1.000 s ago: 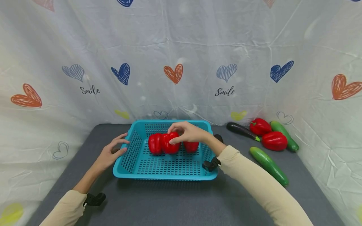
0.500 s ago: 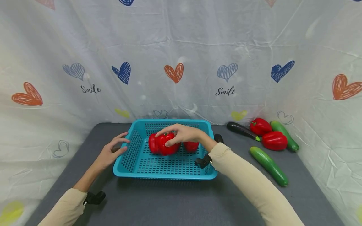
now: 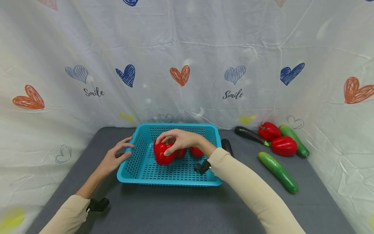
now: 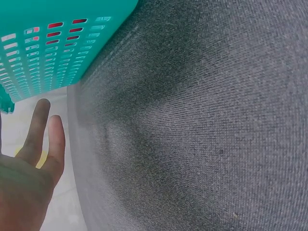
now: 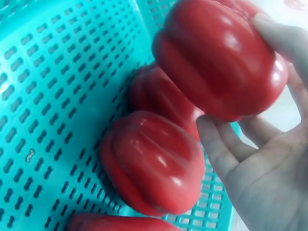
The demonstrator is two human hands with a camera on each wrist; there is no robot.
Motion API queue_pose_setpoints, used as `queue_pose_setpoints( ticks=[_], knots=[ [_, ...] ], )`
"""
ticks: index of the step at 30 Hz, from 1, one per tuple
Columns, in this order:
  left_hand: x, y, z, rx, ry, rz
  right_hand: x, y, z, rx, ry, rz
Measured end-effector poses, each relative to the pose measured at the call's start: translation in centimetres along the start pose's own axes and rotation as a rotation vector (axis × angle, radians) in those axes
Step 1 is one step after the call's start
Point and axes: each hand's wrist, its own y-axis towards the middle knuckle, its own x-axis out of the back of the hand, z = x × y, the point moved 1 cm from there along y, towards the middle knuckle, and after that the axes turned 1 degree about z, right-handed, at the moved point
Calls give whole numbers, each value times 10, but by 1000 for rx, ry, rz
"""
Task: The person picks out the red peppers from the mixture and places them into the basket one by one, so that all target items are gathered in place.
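My right hand (image 3: 183, 139) reaches over a blue plastic basket (image 3: 172, 183) and grips a red bell pepper (image 3: 163, 156) between thumb and fingers. In the right wrist view, this pepper (image 5: 221, 57) is above other red peppers (image 5: 154, 163) in the basket. Partly hidden by my right hand and arm, a red pepper (image 3: 197, 151) lies toward the basket's right side. My left hand (image 3: 112, 158), fingers spread, is at the basket's left rim. The left wrist view shows two fingers of that hand (image 4: 26, 178) beside the basket wall (image 4: 45, 57); the rest is cut off.
On the dark table (image 3: 175, 211) to the right are an eggplant (image 3: 249, 134), two red peppers (image 3: 284, 146) and two green cucumbers (image 3: 278, 172). A dark elongated thing (image 3: 227, 146) lies close by the basket's right side. A white heart-print curtain (image 3: 204, 55) hangs behind.
My right hand has moved left with the pepper in its grip, in front of the leftmost pepper. The left hand and the basket have stayed nearly still.
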Motion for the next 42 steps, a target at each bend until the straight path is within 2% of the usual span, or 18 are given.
queue_pose_setpoints(
  ticks=[6, 15, 20, 28, 42],
  knots=[
    [0, 0, 0, 7, -1, -3, -3, 6, -4, 18, 49, 47],
    [0, 0, 0, 15, 5, -8, -13, 13, -5, -4, 27, 103],
    [0, -1, 0, 8, 0, -9, -19, 17, -5, -8, -19, 126],
    [0, 0, 1, 12, -3, -7, -24, 24, -7, 9, -31, 147],
    [0, 0, 1, 18, -10, -6, -34, 31, -3, -26, -80, 183]
  ],
)
